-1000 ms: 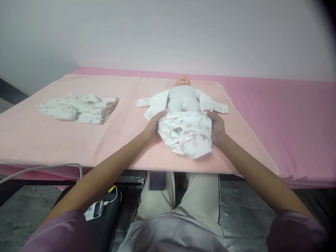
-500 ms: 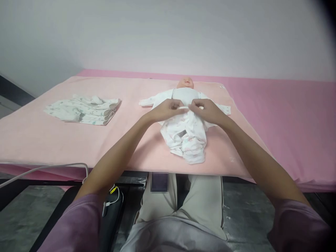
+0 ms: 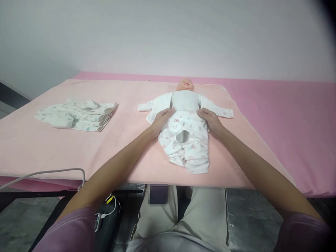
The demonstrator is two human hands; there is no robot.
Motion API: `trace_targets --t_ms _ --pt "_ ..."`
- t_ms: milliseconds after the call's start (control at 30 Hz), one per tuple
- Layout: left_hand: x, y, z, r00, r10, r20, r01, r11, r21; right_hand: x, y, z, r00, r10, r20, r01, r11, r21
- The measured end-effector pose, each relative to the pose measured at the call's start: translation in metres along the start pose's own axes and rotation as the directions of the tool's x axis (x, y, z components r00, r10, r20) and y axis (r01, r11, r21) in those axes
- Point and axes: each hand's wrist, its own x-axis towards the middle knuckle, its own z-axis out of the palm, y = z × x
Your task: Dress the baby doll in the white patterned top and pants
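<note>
Printed baby pants [image 3: 195, 154]: covered the doll [image 3: 185, 99] below its belly, on the peach mat [image 3: 118, 147].
Left hand [image 3: 162, 120]: you pinched the waistband [image 3: 185, 113] at its left side.
Right hand [image 3: 213, 121]: you pinched its right side.
Folded patterned clothes [image 3: 75, 115]: lay well to your left.
White jacket [image 3: 160, 103]: lay open, sleeves spread.
Doll's head [image 3: 185, 85]: lay farthest from you, face up.

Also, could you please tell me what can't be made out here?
All in the head view:
- Doll's legs: hidden by the printed trousers.
- Left hand and right hand: fingertips too small to tell pinching from resting.
- Small device: partly behind the left sleeve.
- White cable: cut off by the left edge.
- Folded cloth: its full shape is hidden by its own folds.
- Left thigh: partly masked by a pixelated square.
</note>
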Motion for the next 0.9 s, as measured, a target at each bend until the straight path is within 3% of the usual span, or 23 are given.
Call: trace_targets --t_ms 100,167,233,267,333,400,467,533,667,800,900 --pt "-0.001 0.02 -0.001 0.987 0.125 0.101 -0.149 0.95 0.276 -0.005 -0.023 0.006 0.982 -0.185 0.036 0.186 0.915 -0.359" --pt "-0.001 0.036 0.0 0.939 0.247 0.241 -0.338 0.793 0.506 -0.006 -0.04 0.013 0.942 -0.299 0.152 0.331 0.756 -0.565" --pt "0.002 0.049 0.002 0.88 0.303 0.366 -0.472 0.647 0.599 -0.002 -0.054 0.019 0.916 -0.311 0.251 0.399 0.662 -0.634" --pt "0.005 0.053 0.002 0.87 0.31 0.383 -0.489 0.636 0.597 0.002 -0.058 0.02 0.92 -0.294 0.261 0.393 0.668 -0.632" --pt "0.014 0.054 0.002 0.905 0.288 0.312 -0.416 0.748 0.518 0.012 -0.061 0.018 0.946 -0.233 0.224 0.321 0.76 -0.564" --pt "0.023 0.045 0.0 0.965 0.199 0.168 -0.248 0.9 0.358 0.022 -0.055 0.011 0.978 -0.155 0.141 0.201 0.886 -0.417" --pt "0.029 0.03 -0.004 0.995 0.085 0.055 -0.095 0.972 0.217 0.027 -0.042 0.003 0.995 -0.061 0.074 0.077 0.97 -0.232" --pt "0.031 0.013 -0.007 1.0 0.007 0.016 -0.01 0.989 0.15 0.029 -0.023 -0.002 1.0 0.0 0.015 0.001 0.997 -0.076" --pt "0.029 -0.007 -0.015 0.996 -0.056 0.068 0.053 0.998 0.041 0.024 0.012 -0.004 0.994 0.058 -0.088 -0.053 0.997 0.055" --pt "0.027 -0.008 -0.019 0.984 -0.163 0.068 0.171 0.973 -0.154 0.018 0.027 0.0 0.982 0.179 -0.055 -0.166 0.969 0.183" --pt "0.023 -0.004 -0.014 0.949 -0.296 0.112 0.316 0.896 -0.311 0.016 0.025 0.006 0.984 0.176 -0.001 -0.163 0.915 0.368"
